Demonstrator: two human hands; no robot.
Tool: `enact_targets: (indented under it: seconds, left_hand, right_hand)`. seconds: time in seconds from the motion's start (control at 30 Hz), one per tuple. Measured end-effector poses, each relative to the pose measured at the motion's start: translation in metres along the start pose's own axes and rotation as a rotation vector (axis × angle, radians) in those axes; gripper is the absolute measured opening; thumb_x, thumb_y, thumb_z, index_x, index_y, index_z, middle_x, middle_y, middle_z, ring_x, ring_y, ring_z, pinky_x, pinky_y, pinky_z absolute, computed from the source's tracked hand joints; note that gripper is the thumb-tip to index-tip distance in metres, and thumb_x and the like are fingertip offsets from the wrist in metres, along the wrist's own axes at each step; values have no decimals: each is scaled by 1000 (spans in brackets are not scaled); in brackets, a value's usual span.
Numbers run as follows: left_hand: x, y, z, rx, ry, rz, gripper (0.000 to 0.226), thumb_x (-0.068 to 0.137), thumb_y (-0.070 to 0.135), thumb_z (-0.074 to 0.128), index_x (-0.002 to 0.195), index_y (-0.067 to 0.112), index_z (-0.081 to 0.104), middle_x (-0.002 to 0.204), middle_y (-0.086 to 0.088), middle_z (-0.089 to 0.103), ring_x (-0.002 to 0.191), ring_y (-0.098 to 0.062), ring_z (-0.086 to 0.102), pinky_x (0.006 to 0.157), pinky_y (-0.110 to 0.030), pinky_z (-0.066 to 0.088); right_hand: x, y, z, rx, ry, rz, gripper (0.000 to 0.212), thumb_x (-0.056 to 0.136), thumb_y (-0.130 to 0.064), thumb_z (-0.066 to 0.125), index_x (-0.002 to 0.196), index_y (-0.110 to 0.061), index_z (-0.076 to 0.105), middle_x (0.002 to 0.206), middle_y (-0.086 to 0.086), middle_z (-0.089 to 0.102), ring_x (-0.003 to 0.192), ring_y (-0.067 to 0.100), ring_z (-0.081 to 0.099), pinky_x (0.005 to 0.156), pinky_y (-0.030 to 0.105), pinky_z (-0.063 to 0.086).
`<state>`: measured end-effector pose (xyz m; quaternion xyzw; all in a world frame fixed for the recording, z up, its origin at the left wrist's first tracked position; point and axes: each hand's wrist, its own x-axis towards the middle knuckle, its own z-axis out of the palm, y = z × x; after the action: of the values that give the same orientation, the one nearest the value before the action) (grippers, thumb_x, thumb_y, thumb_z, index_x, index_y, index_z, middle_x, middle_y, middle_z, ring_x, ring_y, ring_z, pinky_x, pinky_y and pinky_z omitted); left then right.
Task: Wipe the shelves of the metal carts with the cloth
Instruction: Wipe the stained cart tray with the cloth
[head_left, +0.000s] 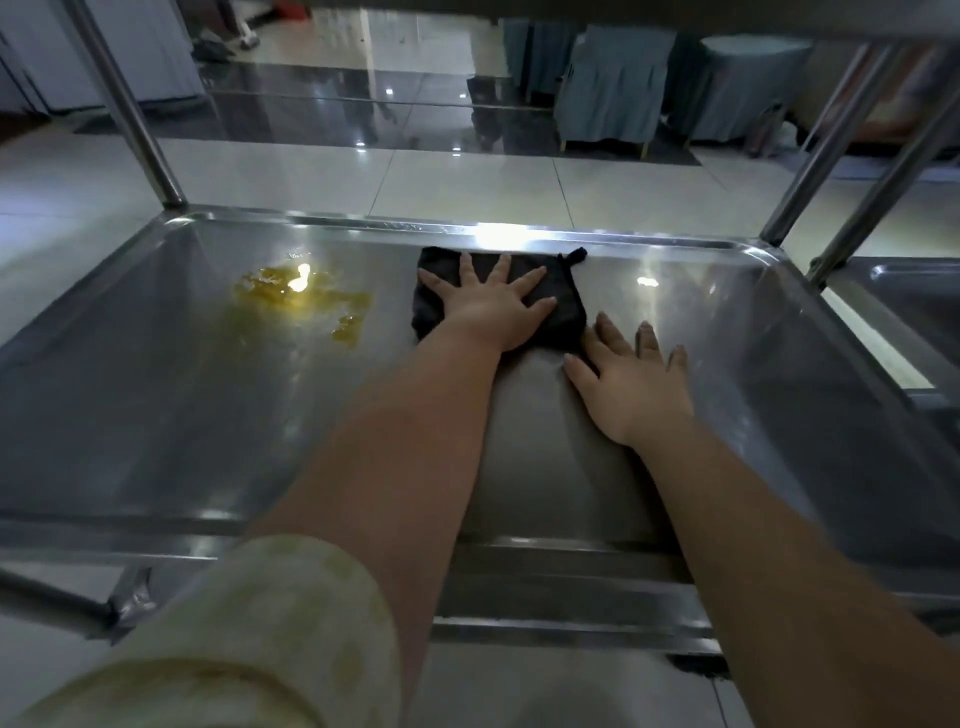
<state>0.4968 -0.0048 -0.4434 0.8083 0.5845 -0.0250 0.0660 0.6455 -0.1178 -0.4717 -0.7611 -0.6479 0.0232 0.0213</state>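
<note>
Hands lie flat on a shiny metal cart shelf (727, 364), seen from the head view looking down.

The left hand (491, 306) presses on a dark cloth (569, 312). Its grip is apart: the fingers are straight and spread wide, and none curl round the cloth. The cloth is folded into a small pad. It sits toward 12 o'clock on the shelf, right up by the far rim. A little loop sticks out at its far right corner.

The right hand (631, 379) rests on the bare metal at 4 o'clock from the cloth. Its grip is apart too, with the palm down and the fingers straight. Its first finger is just beside the near right corner of the cloth. I cannot tell if it touches.

A yellow spill (301, 299) sits on the shelf at 9 o'clock from the cloth, a little way off. It looks wet and blotchy, and light shines on it.

A pale sleeve (249, 623) is rolled up on the left arm at 7 o'clock.

Round metal posts (130, 114) rise from the far corners of the shelf. Part of a second cart (914, 301) shows at 3 o'clock. Past the shelf, at 12 o'clock, is a glossy tiled floor (467, 176). Chairs (608, 88) in blue-grey covers stand on it at 1 o'clock.
</note>
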Motion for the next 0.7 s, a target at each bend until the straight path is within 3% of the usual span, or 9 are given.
enact_targets:
  seconds: [0.2,0.47,0.6,0.7]
  left_hand:
    - [0,-13,3,-16,47,39,66,86,81,18,147,59,7,164,13,-1,149,-32,-10,101,-80,-10]
    - [-13,-135,-6,-30,9,-113,65,84,84,19,144,64,5,163,17,-5,150,-29,-10,105,-77,-6]
    - [-12,-107,-6,-23,11,-126,65,84,83,17,144,63,2,163,14,-8,148,-35,-13,101,-80,-9]
    - [-10,-54,-4,1,0,-25,66,86,82,16,146,60,2,163,13,-8,147,-38,-15,98,-82,-7]
  right_hand:
    - [4,5,-1,40,15,3,60,96,-64,14,152,-45,11,164,-14,4,150,30,1,114,61,-1]
    - [1,-2,-1,7,-7,13,61,93,-66,11,152,-49,5,164,-13,1,150,33,0,114,63,-3]
    - [0,-6,-1,-8,-17,21,61,93,-66,10,152,-48,3,164,-12,-1,150,34,-2,113,64,-4]
    - [0,-5,-1,-4,-35,24,62,93,-67,10,152,-49,1,164,-13,-2,150,34,-3,114,64,-4]
